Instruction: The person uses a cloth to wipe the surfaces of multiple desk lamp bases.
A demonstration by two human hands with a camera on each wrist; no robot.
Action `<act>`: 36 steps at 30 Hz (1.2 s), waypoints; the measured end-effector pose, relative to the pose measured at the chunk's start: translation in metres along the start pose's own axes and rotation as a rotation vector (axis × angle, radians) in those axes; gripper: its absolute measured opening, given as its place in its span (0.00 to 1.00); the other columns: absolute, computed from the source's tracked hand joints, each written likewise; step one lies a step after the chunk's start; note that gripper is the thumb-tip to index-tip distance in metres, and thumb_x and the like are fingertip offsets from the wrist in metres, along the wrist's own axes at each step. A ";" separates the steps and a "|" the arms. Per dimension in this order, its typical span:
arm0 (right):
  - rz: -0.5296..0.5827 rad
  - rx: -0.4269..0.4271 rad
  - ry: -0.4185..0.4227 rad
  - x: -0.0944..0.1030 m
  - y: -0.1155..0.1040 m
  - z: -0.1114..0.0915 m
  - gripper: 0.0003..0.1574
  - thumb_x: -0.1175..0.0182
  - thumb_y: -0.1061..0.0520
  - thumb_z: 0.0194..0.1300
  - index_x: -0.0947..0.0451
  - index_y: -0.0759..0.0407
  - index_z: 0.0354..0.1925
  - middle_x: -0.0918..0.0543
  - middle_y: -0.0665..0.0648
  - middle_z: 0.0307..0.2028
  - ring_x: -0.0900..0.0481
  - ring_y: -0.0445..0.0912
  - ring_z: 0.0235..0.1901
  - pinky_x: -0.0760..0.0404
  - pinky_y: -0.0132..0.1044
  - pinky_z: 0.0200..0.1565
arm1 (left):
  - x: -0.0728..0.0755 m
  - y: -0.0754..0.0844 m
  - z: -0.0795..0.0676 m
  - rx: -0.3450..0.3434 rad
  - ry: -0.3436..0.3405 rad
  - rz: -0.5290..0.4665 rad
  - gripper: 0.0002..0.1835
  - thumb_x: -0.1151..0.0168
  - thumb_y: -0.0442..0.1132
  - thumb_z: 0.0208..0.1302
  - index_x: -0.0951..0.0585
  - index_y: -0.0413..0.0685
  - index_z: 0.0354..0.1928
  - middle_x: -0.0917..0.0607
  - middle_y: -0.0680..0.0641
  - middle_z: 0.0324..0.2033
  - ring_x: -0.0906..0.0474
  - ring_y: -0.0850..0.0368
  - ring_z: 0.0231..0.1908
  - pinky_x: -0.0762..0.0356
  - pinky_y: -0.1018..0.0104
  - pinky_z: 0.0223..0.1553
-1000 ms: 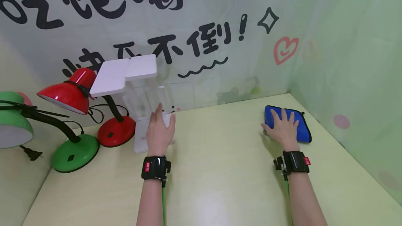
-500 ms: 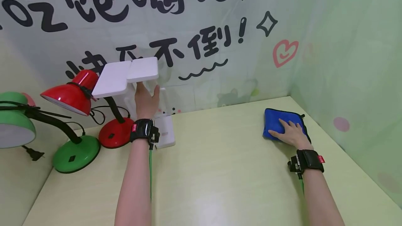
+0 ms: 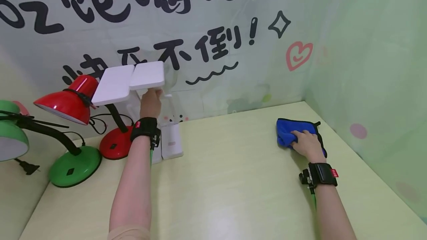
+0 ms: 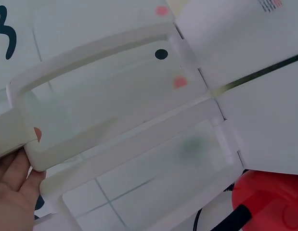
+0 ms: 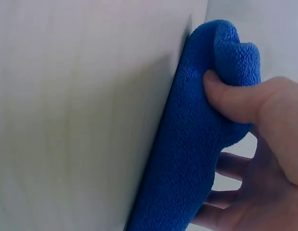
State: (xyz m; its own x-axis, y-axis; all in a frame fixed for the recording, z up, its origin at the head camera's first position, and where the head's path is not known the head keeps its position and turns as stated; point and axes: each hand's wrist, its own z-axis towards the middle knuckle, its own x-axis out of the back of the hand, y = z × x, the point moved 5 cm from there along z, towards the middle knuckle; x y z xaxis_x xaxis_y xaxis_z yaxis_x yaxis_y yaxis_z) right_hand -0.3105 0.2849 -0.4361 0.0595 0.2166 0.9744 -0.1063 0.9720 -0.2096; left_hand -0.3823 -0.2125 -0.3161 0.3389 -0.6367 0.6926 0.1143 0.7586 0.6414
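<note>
Two white folding desk lamps stand side by side, with flat heads, hollow frame arms and flat bases. My left hand (image 3: 151, 103) is below the head of the right-hand white folding desk lamp (image 3: 147, 75). In the left wrist view, its curled fingers (image 4: 16, 173) hold the upper end of that lamp's frame; the thumb is hidden. The other white folding desk lamp (image 3: 113, 84) is just to the left. On the right of the table, my right hand (image 3: 308, 144) pinches a bunched edge of a blue towel (image 5: 182, 125) with dark edging, the thumb pressed into its pile.
Left of the white lamps are a red desk lamp (image 3: 80, 95) and a green desk lamp (image 3: 75, 166), with loose cables and a black plug (image 3: 28, 166). A printed wall covering (image 3: 207, 103) rises behind the pale table (image 3: 227, 180); a green wall (image 3: 373, 84) borders it at right.
My left hand has moved up and back from above the white bases to the lamp's frame, its fingers curling. My right hand has gone from lying spread on the flat towel to bunching its edge.
</note>
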 end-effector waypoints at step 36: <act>0.219 0.271 0.158 0.001 -0.167 -0.031 0.11 0.38 0.63 0.60 0.24 0.62 0.43 0.18 0.64 0.32 0.19 0.55 0.31 0.22 0.45 0.30 | -0.073 0.117 -0.080 -0.342 0.116 0.271 0.11 0.55 0.31 0.71 0.27 0.35 0.50 0.23 0.45 0.17 0.34 0.57 0.13 0.44 0.69 0.16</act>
State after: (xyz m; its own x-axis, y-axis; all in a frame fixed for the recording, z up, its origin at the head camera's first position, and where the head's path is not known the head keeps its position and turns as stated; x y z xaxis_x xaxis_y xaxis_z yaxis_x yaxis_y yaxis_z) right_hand -0.2621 0.1259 -0.4023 0.1559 0.4481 0.8803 -0.3911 0.8464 -0.3615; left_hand -0.3192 -0.0660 -0.3179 0.4993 -0.4040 0.7665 0.3027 0.9102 0.2826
